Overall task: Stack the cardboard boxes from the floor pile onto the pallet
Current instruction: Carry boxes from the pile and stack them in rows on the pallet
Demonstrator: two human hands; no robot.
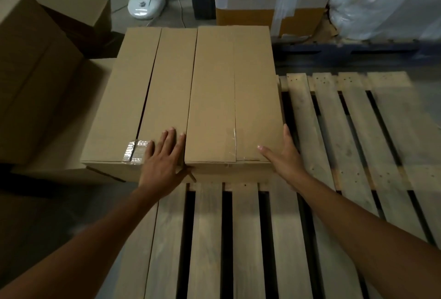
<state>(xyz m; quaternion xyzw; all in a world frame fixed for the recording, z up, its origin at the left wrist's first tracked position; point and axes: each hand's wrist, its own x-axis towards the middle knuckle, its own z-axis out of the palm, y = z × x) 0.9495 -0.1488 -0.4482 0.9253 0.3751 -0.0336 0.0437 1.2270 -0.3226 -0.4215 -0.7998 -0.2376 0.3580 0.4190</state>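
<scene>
Now | right box (224, 98) lies on far left corner of wooden pallet (248, 239), left box (133, 98) touching its side | left hand (162, 162) flat on left box's top, fingers straight, by the seam | right hand (284, 155) open, palm against right box's outer side | hands apart | floor pile (31, 72) at left | taped carton (267, 0), fan base (146, 4), white plastic sack (381, 0) beyond

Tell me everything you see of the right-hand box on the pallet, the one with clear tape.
The right-hand box is plain brown cardboard, long, narrow and closed, its top flaps meeting in a lengthwise seam with clear tape over the near end. It lies flat on the pallet, pointing away from the camera, left side against the neighbouring box. The right hand lies flat against its near right edge, thumb on top; the left hand rests on the neighbour.
</scene>
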